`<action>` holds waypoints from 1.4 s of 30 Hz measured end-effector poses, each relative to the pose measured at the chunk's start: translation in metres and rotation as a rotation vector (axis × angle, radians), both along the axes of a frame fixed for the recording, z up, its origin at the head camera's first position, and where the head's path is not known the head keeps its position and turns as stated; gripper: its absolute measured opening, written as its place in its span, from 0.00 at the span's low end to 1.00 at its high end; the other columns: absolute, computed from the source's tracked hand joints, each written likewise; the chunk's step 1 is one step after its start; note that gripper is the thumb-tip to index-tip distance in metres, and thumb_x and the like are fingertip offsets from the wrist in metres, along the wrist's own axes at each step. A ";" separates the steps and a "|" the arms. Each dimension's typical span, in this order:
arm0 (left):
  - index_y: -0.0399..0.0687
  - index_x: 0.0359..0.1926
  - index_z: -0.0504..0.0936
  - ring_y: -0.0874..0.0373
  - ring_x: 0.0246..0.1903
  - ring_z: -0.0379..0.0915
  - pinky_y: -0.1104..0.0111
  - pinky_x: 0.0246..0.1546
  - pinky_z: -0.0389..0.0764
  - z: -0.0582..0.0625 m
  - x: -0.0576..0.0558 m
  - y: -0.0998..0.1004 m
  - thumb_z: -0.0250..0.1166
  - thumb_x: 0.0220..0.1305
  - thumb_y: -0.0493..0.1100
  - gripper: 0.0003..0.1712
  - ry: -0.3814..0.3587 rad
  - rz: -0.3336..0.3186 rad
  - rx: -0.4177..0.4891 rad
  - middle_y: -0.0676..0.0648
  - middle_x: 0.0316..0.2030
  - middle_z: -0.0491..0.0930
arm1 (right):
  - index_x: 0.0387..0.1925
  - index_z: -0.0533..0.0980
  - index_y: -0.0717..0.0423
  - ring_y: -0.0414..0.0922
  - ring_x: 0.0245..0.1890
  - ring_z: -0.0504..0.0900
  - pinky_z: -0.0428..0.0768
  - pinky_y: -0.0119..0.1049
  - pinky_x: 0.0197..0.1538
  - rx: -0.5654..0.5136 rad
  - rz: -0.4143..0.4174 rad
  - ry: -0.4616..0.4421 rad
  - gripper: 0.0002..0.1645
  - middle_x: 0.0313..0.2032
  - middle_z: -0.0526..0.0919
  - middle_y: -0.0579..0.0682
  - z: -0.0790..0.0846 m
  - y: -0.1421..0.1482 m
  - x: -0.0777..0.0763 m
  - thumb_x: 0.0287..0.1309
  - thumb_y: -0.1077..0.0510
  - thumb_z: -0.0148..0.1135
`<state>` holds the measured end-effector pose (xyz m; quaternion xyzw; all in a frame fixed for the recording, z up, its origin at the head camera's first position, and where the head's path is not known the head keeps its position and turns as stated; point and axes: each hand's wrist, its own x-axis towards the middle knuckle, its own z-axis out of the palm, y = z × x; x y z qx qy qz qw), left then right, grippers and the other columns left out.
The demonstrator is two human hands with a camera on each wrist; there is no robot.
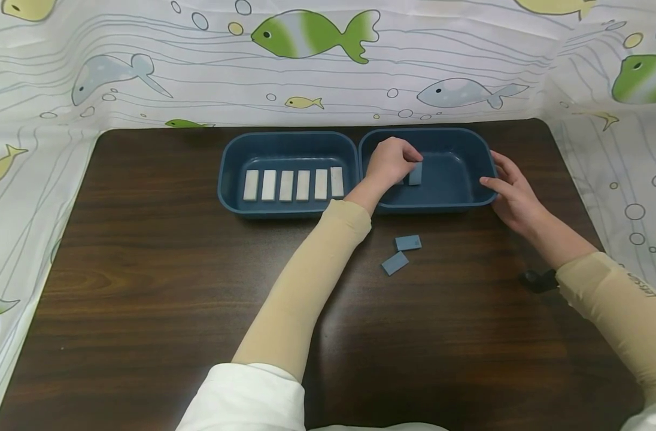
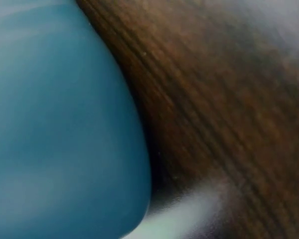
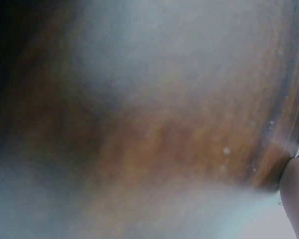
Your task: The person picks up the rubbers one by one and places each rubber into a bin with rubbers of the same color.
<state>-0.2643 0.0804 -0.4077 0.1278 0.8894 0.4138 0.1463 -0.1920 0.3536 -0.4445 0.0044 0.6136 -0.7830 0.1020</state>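
Observation:
In the head view, my left hand (image 1: 391, 163) reaches into the right blue bin (image 1: 446, 206) and pinches the top end of a small blue-grey block (image 1: 415, 174). Another blue piece beside it is mostly hidden behind the wrist. My right hand (image 1: 513, 191) holds that bin's right wall, thumb over the rim and the other fingers outside. Two more blue-grey blocks, one (image 1: 408, 242) above the other (image 1: 395, 263), lie on the table in front of the bin. A smooth blue bin wall (image 2: 65, 119) fills the left side of the left wrist view.
A second blue bin (image 1: 285, 213) touches the right one on its left and holds a row of several white blocks (image 1: 286, 185). Both stand near the back edge of the dark wooden table (image 1: 172, 287). A fish-patterned sheet (image 1: 317, 78) rises behind. Blur covers most of the right wrist view.

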 end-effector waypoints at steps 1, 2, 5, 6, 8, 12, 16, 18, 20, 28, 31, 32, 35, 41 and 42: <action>0.47 0.56 0.90 0.58 0.57 0.83 0.72 0.56 0.84 0.000 0.000 0.000 0.64 0.77 0.38 0.13 -0.002 0.007 -0.002 0.49 0.58 0.88 | 0.73 0.65 0.45 0.40 0.59 0.73 0.83 0.25 0.52 0.000 -0.001 0.000 0.31 0.65 0.69 0.44 0.000 0.000 0.000 0.76 0.69 0.54; 0.47 0.56 0.90 0.57 0.57 0.84 0.72 0.56 0.84 0.000 -0.001 0.000 0.64 0.77 0.38 0.13 -0.004 0.015 -0.005 0.49 0.58 0.88 | 0.73 0.65 0.45 0.40 0.60 0.73 0.83 0.25 0.52 0.002 0.000 0.001 0.30 0.65 0.68 0.44 0.000 0.000 0.000 0.77 0.69 0.53; 0.47 0.57 0.90 0.57 0.57 0.84 0.72 0.54 0.84 0.001 -0.001 0.000 0.63 0.78 0.38 0.14 -0.013 0.039 -0.014 0.49 0.58 0.88 | 0.73 0.65 0.45 0.40 0.60 0.73 0.83 0.24 0.53 0.002 0.000 0.003 0.30 0.65 0.68 0.44 0.000 0.001 0.000 0.77 0.69 0.53; 0.48 0.57 0.90 0.57 0.58 0.83 0.72 0.54 0.84 0.001 -0.001 0.000 0.63 0.78 0.38 0.14 -0.015 0.044 -0.019 0.49 0.59 0.88 | 0.73 0.65 0.46 0.40 0.60 0.74 0.83 0.24 0.53 0.000 0.001 0.005 0.30 0.65 0.68 0.44 0.000 0.001 0.000 0.77 0.69 0.53; 0.48 0.57 0.90 0.57 0.58 0.83 0.71 0.55 0.84 0.002 -0.001 0.001 0.63 0.78 0.38 0.14 -0.022 0.050 -0.024 0.49 0.59 0.88 | 0.73 0.65 0.46 0.40 0.59 0.74 0.83 0.24 0.53 -0.005 0.000 0.008 0.30 0.65 0.68 0.44 -0.001 0.001 0.000 0.77 0.69 0.53; 0.48 0.57 0.90 0.57 0.58 0.83 0.71 0.55 0.84 0.003 -0.001 0.001 0.63 0.78 0.38 0.14 -0.026 0.045 -0.033 0.49 0.59 0.87 | 0.73 0.66 0.46 0.40 0.59 0.75 0.83 0.25 0.53 -0.009 -0.002 0.010 0.30 0.66 0.69 0.44 -0.001 0.001 0.000 0.76 0.69 0.53; 0.47 0.58 0.89 0.57 0.58 0.83 0.71 0.55 0.84 0.003 -0.001 0.000 0.63 0.78 0.37 0.15 -0.037 0.021 -0.034 0.49 0.60 0.87 | 0.73 0.66 0.45 0.39 0.59 0.75 0.84 0.25 0.52 -0.004 -0.001 0.006 0.30 0.65 0.68 0.44 0.000 0.001 0.000 0.77 0.69 0.53; 0.47 0.59 0.88 0.56 0.59 0.82 0.70 0.56 0.83 0.003 -0.001 0.000 0.63 0.78 0.37 0.15 -0.047 0.006 -0.031 0.49 0.61 0.86 | 0.73 0.66 0.45 0.39 0.59 0.75 0.84 0.25 0.52 -0.001 0.000 0.003 0.30 0.65 0.68 0.44 0.000 0.001 0.000 0.77 0.69 0.53; 0.46 0.61 0.88 0.56 0.60 0.82 0.70 0.57 0.83 0.003 0.000 0.000 0.64 0.77 0.37 0.16 -0.052 -0.008 -0.031 0.48 0.62 0.86 | 0.73 0.65 0.45 0.39 0.59 0.75 0.83 0.25 0.52 0.003 -0.001 0.002 0.31 0.65 0.68 0.44 -0.001 0.001 0.000 0.77 0.69 0.53; 0.45 0.61 0.87 0.56 0.60 0.82 0.69 0.58 0.83 0.002 -0.002 -0.001 0.64 0.77 0.38 0.16 -0.046 -0.029 -0.040 0.48 0.62 0.86 | 0.74 0.64 0.45 0.39 0.59 0.74 0.83 0.24 0.52 0.018 -0.003 -0.002 0.31 0.65 0.68 0.44 0.000 0.001 0.000 0.77 0.69 0.54; 0.45 0.61 0.87 0.56 0.60 0.82 0.70 0.59 0.83 0.001 -0.003 0.000 0.65 0.76 0.38 0.16 -0.045 -0.033 -0.040 0.48 0.62 0.86 | 0.74 0.64 0.45 0.39 0.59 0.74 0.83 0.24 0.52 0.020 -0.006 -0.007 0.32 0.65 0.68 0.43 0.000 0.001 0.000 0.76 0.69 0.54; 0.45 0.61 0.87 0.56 0.60 0.82 0.70 0.59 0.83 0.000 -0.003 0.001 0.65 0.77 0.38 0.16 -0.046 -0.035 -0.041 0.48 0.62 0.86 | 0.74 0.64 0.45 0.39 0.59 0.74 0.83 0.24 0.52 0.018 -0.007 -0.008 0.32 0.65 0.68 0.43 0.000 0.001 0.000 0.76 0.69 0.54; 0.45 0.61 0.87 0.56 0.60 0.82 0.70 0.60 0.83 0.000 -0.004 0.001 0.65 0.77 0.39 0.16 -0.047 -0.037 -0.051 0.48 0.62 0.86 | 0.74 0.64 0.45 0.39 0.59 0.74 0.83 0.24 0.52 0.018 -0.009 -0.007 0.32 0.65 0.68 0.43 0.000 0.001 0.000 0.76 0.69 0.54; 0.45 0.61 0.86 0.57 0.58 0.83 0.70 0.60 0.83 -0.001 -0.005 0.002 0.65 0.77 0.42 0.16 -0.042 -0.034 -0.065 0.48 0.61 0.86 | 0.74 0.64 0.44 0.39 0.59 0.74 0.83 0.24 0.52 0.021 -0.012 -0.008 0.32 0.65 0.68 0.43 0.000 0.001 0.000 0.76 0.69 0.54; 0.45 0.62 0.86 0.57 0.58 0.83 0.70 0.60 0.82 -0.001 -0.005 0.002 0.65 0.77 0.42 0.17 -0.041 -0.033 -0.065 0.48 0.61 0.86 | 0.74 0.64 0.44 0.39 0.59 0.74 0.83 0.24 0.52 0.021 -0.012 -0.008 0.32 0.65 0.68 0.43 0.000 0.001 0.000 0.76 0.69 0.54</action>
